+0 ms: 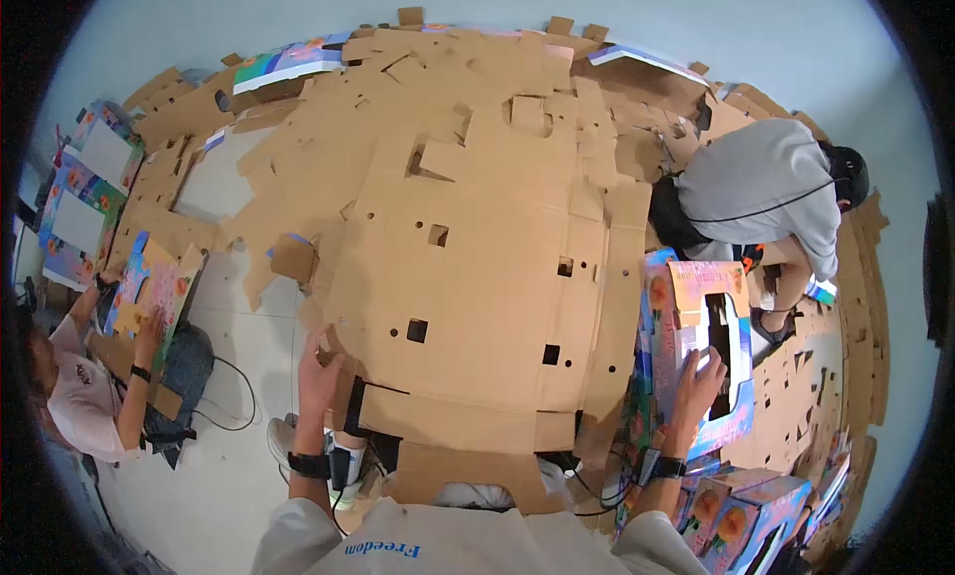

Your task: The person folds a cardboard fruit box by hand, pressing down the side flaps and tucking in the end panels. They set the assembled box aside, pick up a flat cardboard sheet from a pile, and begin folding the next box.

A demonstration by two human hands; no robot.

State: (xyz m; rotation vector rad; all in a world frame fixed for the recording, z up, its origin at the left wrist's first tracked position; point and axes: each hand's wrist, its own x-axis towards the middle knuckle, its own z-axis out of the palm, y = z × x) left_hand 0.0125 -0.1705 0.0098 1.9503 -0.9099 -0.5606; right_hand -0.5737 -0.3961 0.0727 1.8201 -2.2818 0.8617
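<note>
In front of me lies a large flat brown cardboard sheet (487, 277) with small square and round holes. Close to its left edge is my left hand (318, 374), fingers loosely bent and apart, with nothing visible in them. On the right, my right hand (694, 388) is on a colourful printed cardboard box (731, 431) with flower pictures. Its fingers curl at the side of the long window cut-out in the box's face. The box stands against the right side of the brown sheet.
More printed boxes (731, 515) stand at lower right. One person (756, 177) bends over at the right; another person (95, 401) at the left holds a printed cardboard piece (154, 287). Cardboard scraps (796, 376) cover much of the floor. Cables run beside my wrists.
</note>
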